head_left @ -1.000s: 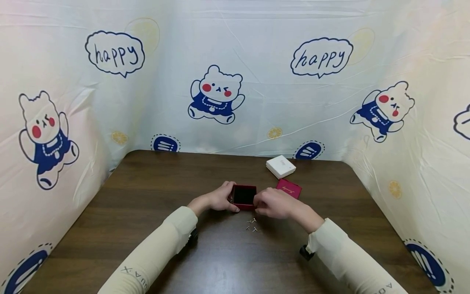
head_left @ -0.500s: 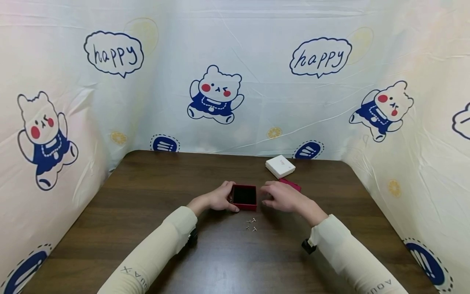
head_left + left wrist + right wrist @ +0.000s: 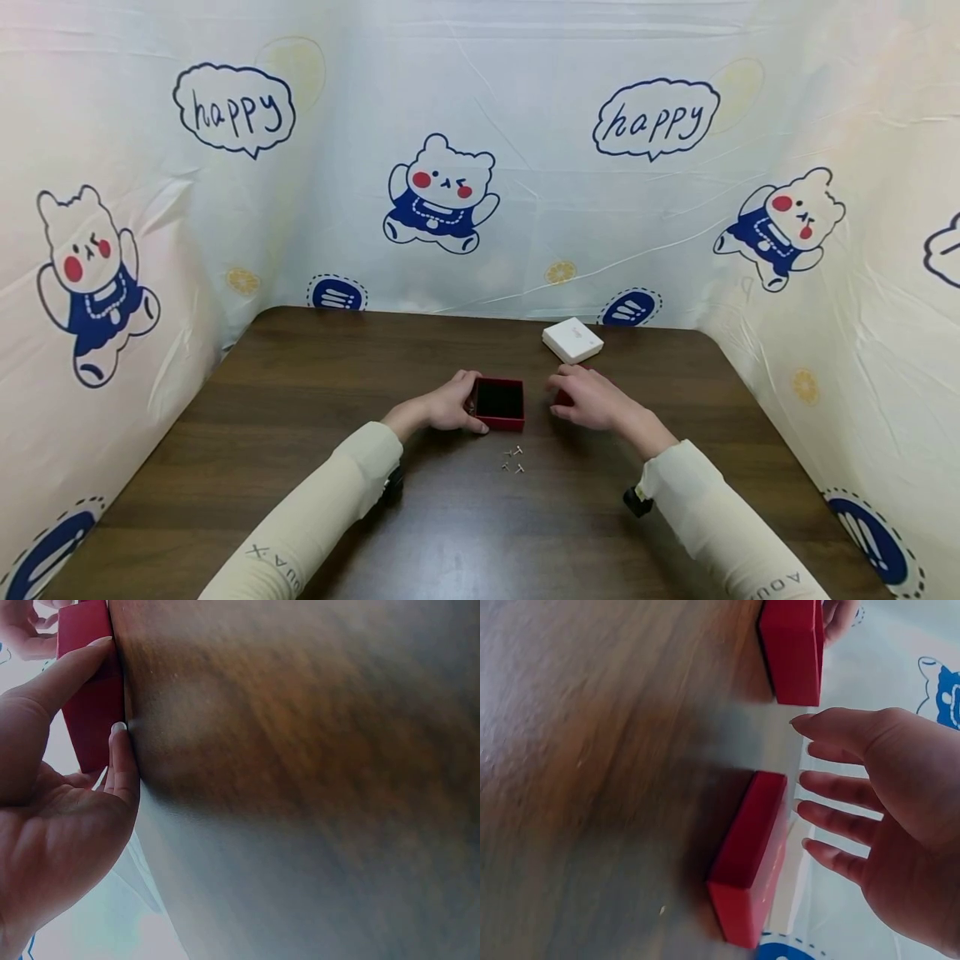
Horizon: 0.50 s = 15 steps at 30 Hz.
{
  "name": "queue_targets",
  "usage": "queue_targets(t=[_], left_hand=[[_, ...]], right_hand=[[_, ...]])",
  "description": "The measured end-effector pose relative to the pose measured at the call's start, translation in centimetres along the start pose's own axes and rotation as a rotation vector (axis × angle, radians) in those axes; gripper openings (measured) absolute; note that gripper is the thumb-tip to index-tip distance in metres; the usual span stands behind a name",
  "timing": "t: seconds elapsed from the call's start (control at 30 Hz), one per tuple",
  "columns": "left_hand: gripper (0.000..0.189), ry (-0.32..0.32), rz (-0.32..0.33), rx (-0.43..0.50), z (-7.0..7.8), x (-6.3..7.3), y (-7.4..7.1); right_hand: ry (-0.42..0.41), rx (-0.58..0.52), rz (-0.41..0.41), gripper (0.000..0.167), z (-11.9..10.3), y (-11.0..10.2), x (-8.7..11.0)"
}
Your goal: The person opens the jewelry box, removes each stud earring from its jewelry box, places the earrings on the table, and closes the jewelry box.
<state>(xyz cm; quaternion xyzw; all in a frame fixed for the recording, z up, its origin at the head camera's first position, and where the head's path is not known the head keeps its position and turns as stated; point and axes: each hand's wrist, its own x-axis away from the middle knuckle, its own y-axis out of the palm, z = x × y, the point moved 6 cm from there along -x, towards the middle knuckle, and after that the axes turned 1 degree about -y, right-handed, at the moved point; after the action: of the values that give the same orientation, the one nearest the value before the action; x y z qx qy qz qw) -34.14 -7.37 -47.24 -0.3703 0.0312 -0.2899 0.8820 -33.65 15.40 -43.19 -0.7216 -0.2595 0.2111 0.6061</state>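
My left hand (image 3: 450,404) grips the left side of a red jewelry box (image 3: 500,423) on the table, its thumb on the front wall. Black lining shows inside the box. To the right, my right hand (image 3: 588,398) hovers over the red box lid (image 3: 746,855) and largely hides it in the head view. In the right wrist view its fingers are spread and loosely bent, with nothing held, and they stand apart from the lid. Several small shiny metal pieces (image 3: 518,451) lie in front of the box; their exact kind is too small to tell.
A white square box (image 3: 572,340) stands behind the lid, toward the far edge of the brown wooden table (image 3: 337,358). Printed curtain (image 3: 525,208) surrounds the table at the back and sides.
My right hand has left the right side of the red box and moved right, over the lid, its fingers loosening. The left hand has stayed on the box.
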Motion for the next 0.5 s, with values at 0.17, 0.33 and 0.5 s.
queue_targets(t=[0.17,0.33,0.5], left_hand=[[0.086,0.0,0.006,-0.005,0.0,-0.1,0.1],[0.085,0.002,0.005,0.002,0.1,0.0,0.0],[0.084,0.006,0.005,0.006,0.2,0.1,-0.1]], right_hand=[[0.036,0.001,-0.012,0.04,1.1,0.3,0.3],[0.068,-0.001,-0.008,0.044,2.1,0.3,0.5],[0.084,-0.008,0.012,0.046,2.9,0.3,0.8]])
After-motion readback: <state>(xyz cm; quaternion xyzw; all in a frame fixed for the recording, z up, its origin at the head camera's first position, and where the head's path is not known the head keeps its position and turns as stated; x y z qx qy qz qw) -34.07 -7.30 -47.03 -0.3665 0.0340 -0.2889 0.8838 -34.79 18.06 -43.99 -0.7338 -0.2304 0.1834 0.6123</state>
